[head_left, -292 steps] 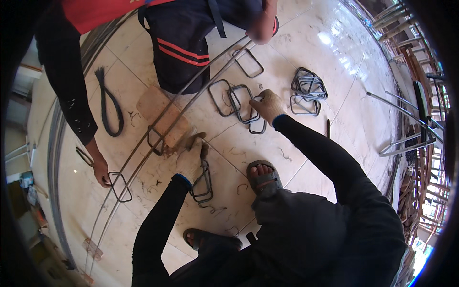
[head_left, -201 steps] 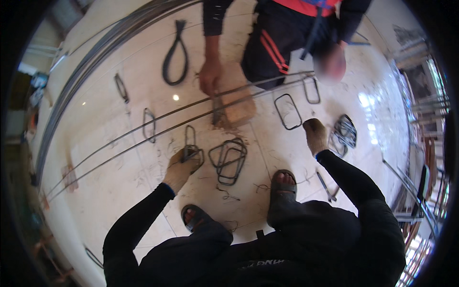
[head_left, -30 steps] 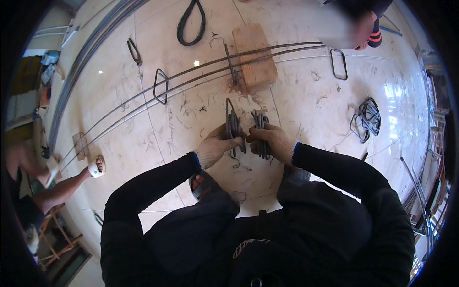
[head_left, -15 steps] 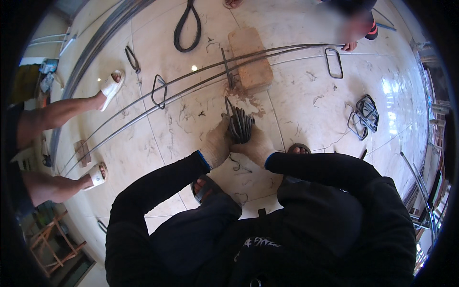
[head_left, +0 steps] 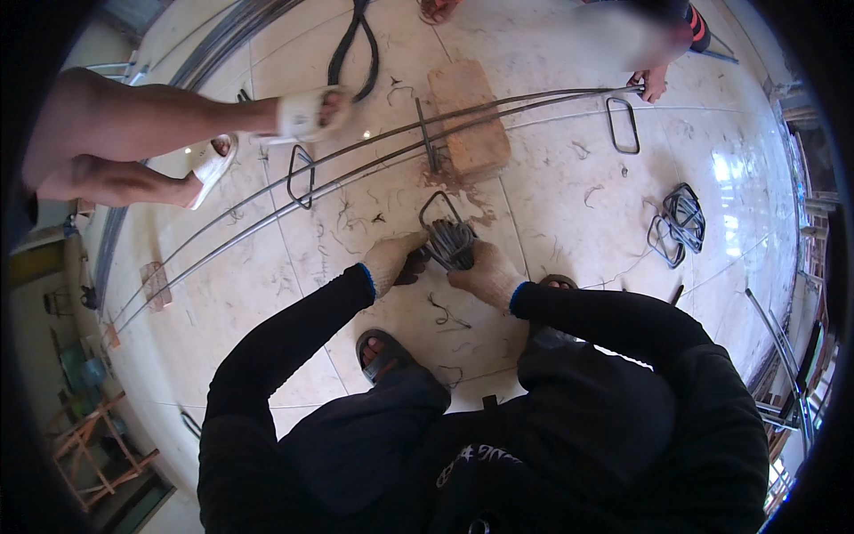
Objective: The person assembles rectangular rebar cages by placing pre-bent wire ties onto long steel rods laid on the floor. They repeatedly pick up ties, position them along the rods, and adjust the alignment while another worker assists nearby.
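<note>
Between my hands is a bundle of bent grey steel stirrups (head_left: 452,242). One loop at its far end stands out from the rest. My right hand (head_left: 487,274), in a cream knitted glove with a blue cuff, grips the bundle's right side. On its left side my gloved left hand (head_left: 397,262) has its fingers curled against the bars; dark fingertips show below. Just beyond lie two long steel rods (head_left: 374,158), running across the floor and over an orange-brown block (head_left: 470,125). A single stirrup (head_left: 301,176) is looped around the rods at the left.
A co-worker's hand (head_left: 654,83) touches the rods' right end. Another person's sandaled foot (head_left: 311,114) is over the floor near a black loop (head_left: 356,53). Several stirrups (head_left: 683,218) are piled at right, with one lone stirrup (head_left: 623,125) beyond. A brick (head_left: 156,287) lies under the rods' left end.
The bundle has tilted, and its far loop has swung wider out. My left hand has shifted slightly left. The person at left has stepped forward, one foot now raised nearer the rods.
</note>
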Tool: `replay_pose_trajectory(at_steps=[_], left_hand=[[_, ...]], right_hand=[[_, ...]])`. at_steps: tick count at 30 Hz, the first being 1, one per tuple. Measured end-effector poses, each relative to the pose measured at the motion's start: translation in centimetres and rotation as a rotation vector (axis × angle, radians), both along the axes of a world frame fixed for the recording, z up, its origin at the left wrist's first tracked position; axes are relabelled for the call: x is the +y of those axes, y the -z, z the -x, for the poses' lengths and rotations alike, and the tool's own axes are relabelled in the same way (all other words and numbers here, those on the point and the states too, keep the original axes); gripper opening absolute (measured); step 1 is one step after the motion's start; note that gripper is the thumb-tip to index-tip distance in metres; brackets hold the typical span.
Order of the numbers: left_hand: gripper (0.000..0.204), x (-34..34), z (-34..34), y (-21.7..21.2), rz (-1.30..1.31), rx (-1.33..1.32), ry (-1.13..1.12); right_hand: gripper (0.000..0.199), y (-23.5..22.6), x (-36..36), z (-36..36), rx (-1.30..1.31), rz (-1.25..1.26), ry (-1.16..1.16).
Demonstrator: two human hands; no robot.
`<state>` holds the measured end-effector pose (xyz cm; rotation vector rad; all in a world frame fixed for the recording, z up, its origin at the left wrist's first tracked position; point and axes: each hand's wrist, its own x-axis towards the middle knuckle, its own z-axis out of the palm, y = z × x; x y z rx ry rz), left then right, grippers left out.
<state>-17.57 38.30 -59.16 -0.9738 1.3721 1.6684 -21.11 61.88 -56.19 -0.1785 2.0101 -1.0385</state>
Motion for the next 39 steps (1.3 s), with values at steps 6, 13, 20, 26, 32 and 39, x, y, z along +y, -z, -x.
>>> replay_pose_trajectory(at_steps=[6, 13, 20, 26, 32, 39], left_hand=[[0.064, 1.8, -0.3, -3.5, 0.569, 0.130, 0.313], [0.066, 1.6, 2.0, 0.9, 0.384, 0.340, 0.267], [0.063, 2.8, 4.0, 0.5, 0.401, 0.234, 0.494], [0.038, 2.2, 1.3, 1.8, 0.203, 0.335, 0.122], [0.024, -3.5, -0.2, 0.7, 0.100, 0.410, -0.238], [0.029, 2.0, -2.7, -3.0, 0.067, 0.271, 0.031]], right_hand=[[0.050, 0.4, 1.3, -0.2, 0.052, 0.004, -0.127], [0.054, 0.9, 0.6, -1.8, 0.133, 0.016, -0.258], [0.061, -0.9, 1.7, -2.0, 0.147, -0.171, -0.300], [0.051, 1.6, 1.6, -2.8, 0.159, -0.072, -0.384], [0.039, -2.2, 3.9, -0.8, -0.421, 0.074, 0.040], [0.036, -2.3, 5.2, 0.0, -0.125, 0.415, -0.113]])
